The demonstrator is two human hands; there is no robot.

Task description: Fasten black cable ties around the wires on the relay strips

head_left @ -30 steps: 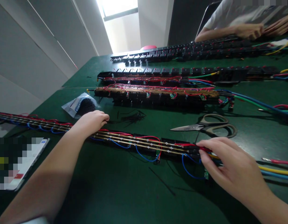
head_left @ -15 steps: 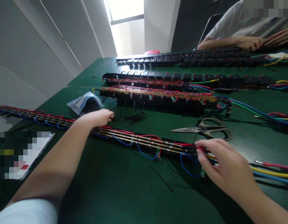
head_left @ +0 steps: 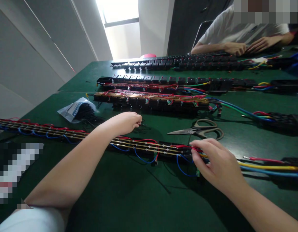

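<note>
A long strip [head_left: 139, 146] with brass bars, red wires and blue wires lies across the table in front of me. My right hand [head_left: 216, 162] pinches the red wires [head_left: 185, 147] at the strip's right end, where a thin black tie sticks up by the fingertips. My left hand [head_left: 129, 123] is closed above the table, just beyond the strip. A small glint shows at its fingertips, too small to name. Black cable ties [head_left: 93, 121] lie behind my left forearm, partly hidden by it. Scissors [head_left: 197, 130] rest beyond my right hand.
A clear plastic bag [head_left: 78, 109] of black ties sits at the left. More wired socket strips [head_left: 151, 98] run across the table further back. Thick yellow and blue cables [head_left: 267, 167] extend right. A co-worker's hands [head_left: 247, 46] are at the far side.
My left hand has moved right from near the bag, over the loose ties. The right hand keeps its pinch on the wires. The whole view has shifted slightly.
</note>
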